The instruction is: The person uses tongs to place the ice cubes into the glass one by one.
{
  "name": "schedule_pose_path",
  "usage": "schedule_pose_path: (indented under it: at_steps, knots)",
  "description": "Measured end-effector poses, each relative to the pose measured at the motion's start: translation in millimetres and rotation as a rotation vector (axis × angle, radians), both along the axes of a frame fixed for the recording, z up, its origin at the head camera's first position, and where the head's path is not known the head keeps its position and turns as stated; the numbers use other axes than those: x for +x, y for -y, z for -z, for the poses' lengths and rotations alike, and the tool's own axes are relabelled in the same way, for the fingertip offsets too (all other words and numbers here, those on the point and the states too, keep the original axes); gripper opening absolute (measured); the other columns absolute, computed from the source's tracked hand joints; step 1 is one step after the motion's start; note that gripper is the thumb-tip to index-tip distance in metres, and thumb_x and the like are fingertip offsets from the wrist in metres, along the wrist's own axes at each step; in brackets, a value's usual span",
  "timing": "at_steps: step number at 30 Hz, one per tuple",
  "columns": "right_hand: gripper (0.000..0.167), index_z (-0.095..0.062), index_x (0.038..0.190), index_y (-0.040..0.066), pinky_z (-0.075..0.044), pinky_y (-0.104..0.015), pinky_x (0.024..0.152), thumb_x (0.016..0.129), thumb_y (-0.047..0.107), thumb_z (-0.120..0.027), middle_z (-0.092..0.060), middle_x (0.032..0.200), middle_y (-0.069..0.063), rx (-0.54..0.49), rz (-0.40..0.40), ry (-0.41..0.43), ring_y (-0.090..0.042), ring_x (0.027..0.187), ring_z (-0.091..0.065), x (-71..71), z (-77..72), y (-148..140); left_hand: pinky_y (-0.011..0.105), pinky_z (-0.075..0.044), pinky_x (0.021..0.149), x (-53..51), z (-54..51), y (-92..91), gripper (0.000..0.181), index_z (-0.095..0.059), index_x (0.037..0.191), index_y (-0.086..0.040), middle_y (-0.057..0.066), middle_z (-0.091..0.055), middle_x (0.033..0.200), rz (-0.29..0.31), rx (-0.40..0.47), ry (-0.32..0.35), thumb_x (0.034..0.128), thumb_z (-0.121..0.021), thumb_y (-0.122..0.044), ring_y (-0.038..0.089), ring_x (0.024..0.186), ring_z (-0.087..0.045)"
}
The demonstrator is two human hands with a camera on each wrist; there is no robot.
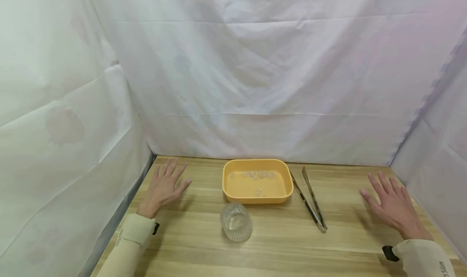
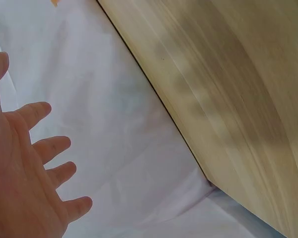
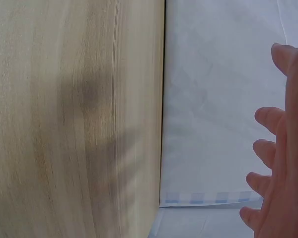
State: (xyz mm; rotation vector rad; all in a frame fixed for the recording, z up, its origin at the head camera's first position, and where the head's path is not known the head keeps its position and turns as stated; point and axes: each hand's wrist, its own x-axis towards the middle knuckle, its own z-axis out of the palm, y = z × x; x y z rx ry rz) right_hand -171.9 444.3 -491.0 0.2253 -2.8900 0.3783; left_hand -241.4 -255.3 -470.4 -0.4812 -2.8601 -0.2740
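Note:
The left hand is held with fingers spread at the left of the table, holding nothing; the left wrist view shows the same hand above the wood. At the right side, the right hand has its fingers spread too, also seen as a hand in the right wrist view. Between them sits a yellow tray with several small clear pieces in it. A ribbed clear glass stands in front of the tray. Metal tongs lie spread apart to its right, one arm near the tray's edge.
The wooden table is bounded by a white cloth behind it. More cloth hangs at the left and the right. A dark gap runs along the table's left edge.

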Motion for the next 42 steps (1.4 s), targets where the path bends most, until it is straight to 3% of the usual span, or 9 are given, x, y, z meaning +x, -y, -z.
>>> schedule_pose_path:
  at_steps: [7, 15, 19, 28, 35, 42]
  knots:
    - [0.073, -0.010, 0.159, 0.008, 0.008, -0.069, 0.111, 0.104, 0.039, -0.046, -0.003, 0.161, -0.029, -0.008, -0.022, -0.012, -0.057, 0.143, 0.000, -0.3, -3.7, 5.0, 0.068, -0.011, 0.114, 5.9, -2.2, -3.2, 0.067, -0.038, 0.153, -0.015, 0.020, -0.029, 0.159, 0.025, 0.033, 0.012, 0.0993, -0.047, -0.055, 0.043, 0.148, -0.015]
    - [0.075, -0.011, 0.158, 0.006, -0.022, -0.075, 0.098, 0.103, 0.038, -0.050, -0.021, 0.155, -0.036, -0.048, -0.051, -0.002, -0.064, 0.127, -0.030, -3.5, -5.5, 15.7, 0.067, -0.015, 0.114, 11.1, -4.3, -6.4, 0.066, -0.039, 0.152, -0.012, 0.020, -0.036, 0.155, 0.062, 0.088, 0.047, 0.1006, -0.046, -0.053, 0.043, 0.147, -0.022]
    - [0.077, -0.009, 0.159, 0.006, -0.027, -0.077, 0.089, 0.103, 0.040, -0.049, -0.024, 0.152, -0.038, -0.083, -0.041, 0.063, -0.066, 0.122, -0.032, -3.9, -6.4, 24.7, 0.065, -0.017, 0.114, 15.4, -4.9, -11.1, 0.065, -0.041, 0.151, -0.012, 0.020, -0.041, 0.153, 0.089, 0.111, 0.049, 0.1003, -0.047, -0.052, 0.042, 0.144, -0.028]
    - [0.079, -0.010, 0.158, 0.004, -0.028, -0.078, 0.091, 0.102, 0.041, -0.051, -0.029, 0.146, -0.042, -0.172, -0.046, 0.128, -0.065, 0.125, -0.031, 1.5, -10.4, 49.7, 0.061, -0.025, 0.113, 32.4, -9.2, -31.6, 0.062, -0.042, 0.150, -0.013, 0.018, -0.045, 0.150, 0.187, 0.161, 0.018, 0.0991, -0.053, -0.047, 0.041, 0.141, -0.035]
    - [0.078, -0.016, 0.156, -0.002, -0.046, -0.068, 0.079, 0.102, 0.042, -0.052, -0.034, 0.141, -0.043, -0.207, -0.063, 0.174, -0.056, 0.111, -0.051, 12.1, -11.1, 76.4, 0.063, -0.031, 0.109, 51.0, -11.7, -51.4, 0.062, -0.042, 0.151, -0.014, 0.015, -0.046, 0.150, 0.275, 0.212, 0.035, 0.0985, -0.054, -0.046, 0.041, 0.139, -0.039]
    - [0.076, -0.025, 0.151, -0.008, -0.053, -0.058, 0.073, 0.101, 0.040, -0.055, -0.041, 0.137, -0.041, -0.262, -0.098, 0.214, -0.050, 0.105, -0.059, 20.6, -9.9, 103.2, 0.061, -0.035, 0.108, 64.4, -12.0, -71.4, 0.070, -0.039, 0.152, -0.015, 0.015, -0.046, 0.150, 0.348, 0.264, 0.101, 0.0950, -0.058, -0.050, 0.037, 0.138, -0.042]
